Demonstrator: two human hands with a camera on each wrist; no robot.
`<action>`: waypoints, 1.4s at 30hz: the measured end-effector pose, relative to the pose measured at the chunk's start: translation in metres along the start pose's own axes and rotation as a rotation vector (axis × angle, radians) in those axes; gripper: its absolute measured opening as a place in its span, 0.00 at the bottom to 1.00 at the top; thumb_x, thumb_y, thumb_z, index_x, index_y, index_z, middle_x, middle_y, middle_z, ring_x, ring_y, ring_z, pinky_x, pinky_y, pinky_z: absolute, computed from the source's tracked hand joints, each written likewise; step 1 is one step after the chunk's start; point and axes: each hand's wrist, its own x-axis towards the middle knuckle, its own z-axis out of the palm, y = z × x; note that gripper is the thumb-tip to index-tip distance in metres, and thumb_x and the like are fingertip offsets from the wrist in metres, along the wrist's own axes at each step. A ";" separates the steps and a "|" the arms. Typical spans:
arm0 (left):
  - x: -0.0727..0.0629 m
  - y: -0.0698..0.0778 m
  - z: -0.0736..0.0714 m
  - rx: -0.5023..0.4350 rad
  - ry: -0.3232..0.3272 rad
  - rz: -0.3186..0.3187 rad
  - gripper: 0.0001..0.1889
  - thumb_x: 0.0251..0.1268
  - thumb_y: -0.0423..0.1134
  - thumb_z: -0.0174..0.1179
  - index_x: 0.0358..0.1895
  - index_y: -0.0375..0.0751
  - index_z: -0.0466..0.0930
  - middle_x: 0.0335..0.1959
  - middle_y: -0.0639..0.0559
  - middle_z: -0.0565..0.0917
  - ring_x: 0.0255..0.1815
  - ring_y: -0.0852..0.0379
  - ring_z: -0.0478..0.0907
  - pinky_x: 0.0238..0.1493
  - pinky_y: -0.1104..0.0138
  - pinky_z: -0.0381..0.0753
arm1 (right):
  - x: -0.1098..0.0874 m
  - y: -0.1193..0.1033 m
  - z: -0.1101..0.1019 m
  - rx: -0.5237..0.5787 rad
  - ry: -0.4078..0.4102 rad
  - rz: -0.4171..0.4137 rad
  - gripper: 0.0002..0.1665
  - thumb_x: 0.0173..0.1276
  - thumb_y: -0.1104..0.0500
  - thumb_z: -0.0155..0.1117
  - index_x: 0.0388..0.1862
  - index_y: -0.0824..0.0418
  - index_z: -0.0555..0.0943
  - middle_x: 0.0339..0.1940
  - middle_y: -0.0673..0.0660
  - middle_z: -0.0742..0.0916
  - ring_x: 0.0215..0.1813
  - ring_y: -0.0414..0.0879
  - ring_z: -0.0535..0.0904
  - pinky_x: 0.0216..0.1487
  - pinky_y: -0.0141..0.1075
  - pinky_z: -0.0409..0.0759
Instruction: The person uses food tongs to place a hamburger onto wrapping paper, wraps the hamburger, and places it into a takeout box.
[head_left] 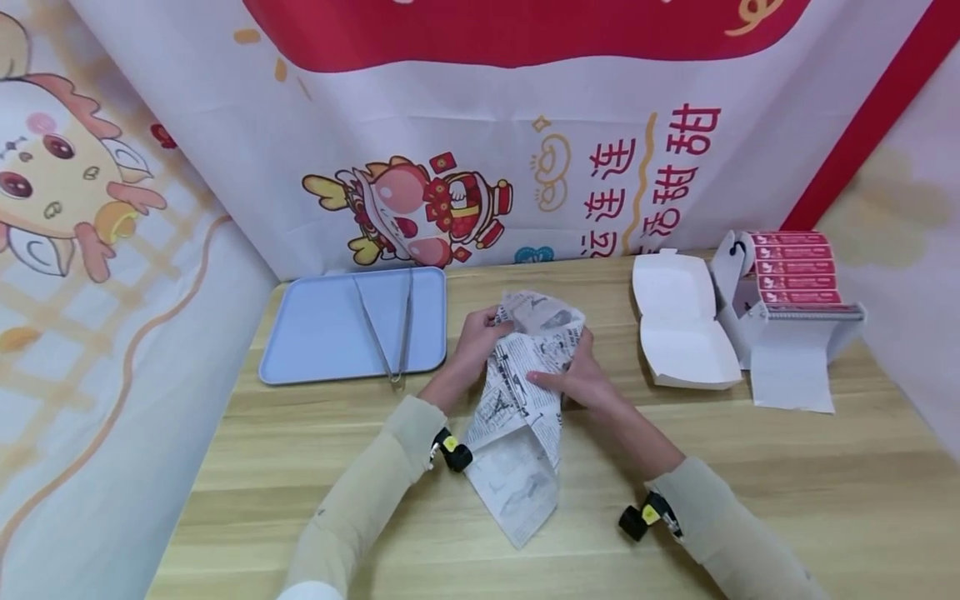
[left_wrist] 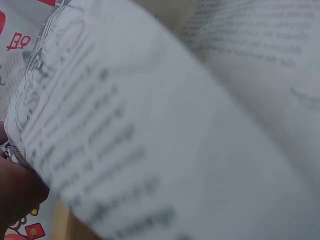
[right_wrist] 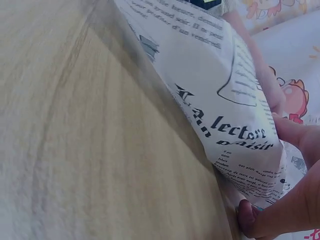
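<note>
A sheet of newsprint-patterned wrapping paper [head_left: 517, 379], folded into a long bundle, lies between both hands in the head view. Its near end spreads as a pointed flap over the table; any contents are hidden. My left hand [head_left: 475, 340] grips the far left side of the bundle. On the right, my right hand [head_left: 583, 377] pinches the paper's edge, its thumb lying over the top. The right wrist view has that thumb and a finger [right_wrist: 247, 217] around the printed paper [right_wrist: 210, 95]. Blurred paper [left_wrist: 165, 140] fills most of the left wrist view, with part of a hand [left_wrist: 20, 192] at its left edge.
A blue tray [head_left: 315, 333] with metal tongs [head_left: 406, 333] on it stands at the back left. At the back right are an opened white box [head_left: 686, 346] and a label dispenser [head_left: 731, 283] with a red roll [head_left: 795, 267]. Behind the wooden table [head_left: 420, 517] hangs a printed cloth [head_left: 480, 117].
</note>
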 end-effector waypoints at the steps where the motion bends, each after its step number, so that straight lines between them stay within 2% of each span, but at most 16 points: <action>1: -0.002 0.000 -0.002 0.030 -0.008 0.041 0.18 0.69 0.34 0.60 0.61 0.46 0.80 0.55 0.49 0.86 0.46 0.57 0.84 0.47 0.70 0.83 | 0.001 0.000 0.001 -0.001 0.002 -0.011 0.77 0.53 0.55 0.80 0.80 0.52 0.29 0.76 0.68 0.64 0.77 0.61 0.61 0.81 0.51 0.52; 4: -0.006 0.002 -0.006 0.118 -0.069 0.153 0.20 0.66 0.37 0.64 0.61 0.45 0.80 0.55 0.46 0.85 0.46 0.55 0.84 0.49 0.68 0.84 | 0.002 0.001 0.002 0.003 0.005 -0.036 0.76 0.53 0.56 0.80 0.81 0.50 0.30 0.76 0.67 0.65 0.76 0.61 0.62 0.81 0.51 0.53; 7: -0.009 0.002 -0.012 0.217 -0.137 0.217 0.25 0.62 0.39 0.68 0.63 0.45 0.77 0.55 0.46 0.85 0.48 0.54 0.83 0.53 0.65 0.83 | 0.003 0.002 0.002 0.004 0.000 -0.046 0.75 0.54 0.56 0.79 0.81 0.49 0.30 0.74 0.66 0.67 0.74 0.61 0.65 0.80 0.51 0.57; 11: -0.011 0.004 -0.017 0.389 -0.142 0.275 0.27 0.57 0.39 0.71 0.62 0.46 0.78 0.54 0.49 0.85 0.52 0.54 0.81 0.59 0.60 0.80 | 0.004 0.003 0.003 -0.008 -0.005 -0.054 0.76 0.54 0.55 0.80 0.81 0.49 0.29 0.77 0.67 0.63 0.75 0.61 0.63 0.79 0.51 0.57; 15: -0.016 0.010 -0.018 0.504 -0.147 0.333 0.26 0.59 0.39 0.71 0.62 0.46 0.79 0.57 0.49 0.84 0.58 0.52 0.80 0.65 0.54 0.77 | 0.003 0.003 0.003 -0.015 -0.005 -0.053 0.78 0.53 0.55 0.80 0.81 0.48 0.28 0.79 0.67 0.60 0.77 0.62 0.60 0.81 0.52 0.54; 17: -0.020 0.013 -0.017 0.546 -0.153 0.337 0.27 0.59 0.40 0.70 0.64 0.47 0.78 0.60 0.50 0.83 0.61 0.52 0.79 0.68 0.54 0.75 | 0.003 0.003 0.002 -0.014 -0.007 -0.050 0.77 0.53 0.55 0.80 0.81 0.47 0.29 0.80 0.66 0.59 0.78 0.61 0.59 0.81 0.52 0.52; 21: -0.021 0.017 -0.015 0.604 -0.147 0.312 0.29 0.57 0.40 0.72 0.64 0.47 0.78 0.58 0.50 0.84 0.57 0.54 0.81 0.65 0.56 0.78 | 0.003 0.002 0.002 -0.020 -0.011 -0.053 0.76 0.54 0.55 0.80 0.81 0.47 0.30 0.81 0.64 0.56 0.80 0.60 0.54 0.82 0.52 0.49; 23: -0.020 0.017 -0.015 0.608 -0.135 0.278 0.27 0.56 0.42 0.74 0.61 0.46 0.79 0.54 0.50 0.86 0.51 0.55 0.82 0.60 0.58 0.81 | 0.003 0.002 0.001 -0.028 -0.010 -0.052 0.76 0.54 0.55 0.80 0.81 0.47 0.30 0.82 0.63 0.55 0.81 0.60 0.52 0.82 0.52 0.47; 28: -0.012 0.010 -0.011 0.580 -0.081 0.219 0.20 0.54 0.48 0.75 0.48 0.45 0.84 0.37 0.51 0.88 0.34 0.57 0.84 0.39 0.66 0.85 | 0.003 0.002 0.000 -0.051 -0.009 -0.050 0.75 0.55 0.54 0.79 0.81 0.48 0.30 0.82 0.63 0.53 0.82 0.60 0.50 0.83 0.52 0.45; 32: -0.009 0.009 -0.003 0.604 0.010 0.247 0.15 0.52 0.45 0.75 0.40 0.40 0.86 0.29 0.50 0.87 0.26 0.58 0.81 0.28 0.70 0.81 | 0.005 0.004 0.001 -0.051 -0.013 -0.054 0.75 0.55 0.54 0.79 0.82 0.49 0.31 0.82 0.66 0.55 0.81 0.61 0.52 0.82 0.53 0.47; 35: -0.011 0.009 -0.001 0.662 0.058 0.300 0.13 0.54 0.43 0.74 0.38 0.38 0.86 0.27 0.50 0.87 0.23 0.59 0.81 0.24 0.71 0.80 | 0.006 0.005 0.003 -0.055 -0.012 -0.043 0.75 0.55 0.55 0.79 0.82 0.49 0.31 0.81 0.66 0.57 0.79 0.62 0.57 0.81 0.52 0.51; 38: -0.015 0.007 -0.004 0.694 0.039 0.349 0.14 0.59 0.43 0.71 0.45 0.40 0.86 0.33 0.49 0.89 0.28 0.59 0.84 0.31 0.69 0.85 | 0.007 0.005 0.006 -0.058 -0.009 -0.027 0.74 0.55 0.56 0.79 0.82 0.49 0.31 0.80 0.65 0.60 0.76 0.61 0.61 0.80 0.51 0.55; 40: -0.019 0.007 -0.008 0.666 -0.012 0.343 0.18 0.60 0.43 0.71 0.52 0.42 0.84 0.42 0.49 0.89 0.37 0.57 0.86 0.42 0.65 0.87 | 0.007 0.005 0.006 -0.060 -0.008 -0.027 0.74 0.56 0.56 0.79 0.82 0.48 0.31 0.80 0.66 0.59 0.77 0.61 0.60 0.80 0.52 0.54; 42: -0.024 0.006 -0.012 0.638 -0.064 0.314 0.25 0.59 0.43 0.72 0.59 0.44 0.80 0.51 0.49 0.87 0.48 0.55 0.84 0.54 0.60 0.84 | 0.007 0.005 0.006 -0.060 -0.009 -0.031 0.74 0.56 0.57 0.79 0.82 0.48 0.32 0.80 0.65 0.59 0.77 0.61 0.59 0.80 0.52 0.54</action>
